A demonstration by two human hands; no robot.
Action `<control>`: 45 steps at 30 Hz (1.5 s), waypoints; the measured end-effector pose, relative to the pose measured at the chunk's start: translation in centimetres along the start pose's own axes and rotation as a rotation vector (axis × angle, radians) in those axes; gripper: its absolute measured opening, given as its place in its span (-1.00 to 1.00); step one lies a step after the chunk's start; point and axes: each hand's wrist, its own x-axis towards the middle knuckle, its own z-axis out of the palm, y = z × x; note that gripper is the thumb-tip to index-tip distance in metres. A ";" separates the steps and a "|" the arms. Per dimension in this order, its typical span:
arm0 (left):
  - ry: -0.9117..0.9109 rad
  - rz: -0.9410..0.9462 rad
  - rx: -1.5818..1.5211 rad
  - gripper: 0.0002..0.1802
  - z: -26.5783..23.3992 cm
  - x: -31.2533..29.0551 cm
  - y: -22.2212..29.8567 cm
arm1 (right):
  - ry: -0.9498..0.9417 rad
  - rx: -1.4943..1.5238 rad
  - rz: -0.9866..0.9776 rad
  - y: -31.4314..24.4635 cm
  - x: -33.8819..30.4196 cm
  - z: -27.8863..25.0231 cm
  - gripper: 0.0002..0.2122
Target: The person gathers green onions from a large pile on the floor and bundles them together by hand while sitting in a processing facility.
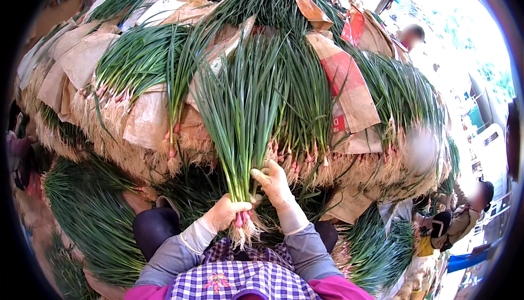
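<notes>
In front of me stands a bunch of green garlic (240, 109), long leaves fanned upward and pinkish bulbs and pale roots hanging below. My left hand (221, 214), in a pale glove, is closed round the stems just above the bulbs. My right hand (273, 184), gloved too, pinches at the right side of the same stems, a little higher. Its fingertips are partly hidden, so I cannot tell whether it grips one stalk or several. Just beyond lies a big heap of green garlic (303, 109), roots toward me.
Paper sacks (349, 81) lie between the heaped bundles. More green garlic lies at lower left (98, 218) and lower right (382, 245). A person (464, 218) sits at the right. Another person (412, 37) is behind the heap, and others are at the far edge.
</notes>
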 end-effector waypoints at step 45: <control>0.030 0.226 -0.368 -0.68 -2.1 -0.2 3.1 | 0.591 -1.061 -0.147 -1.5 11.0 -17.9 -0.59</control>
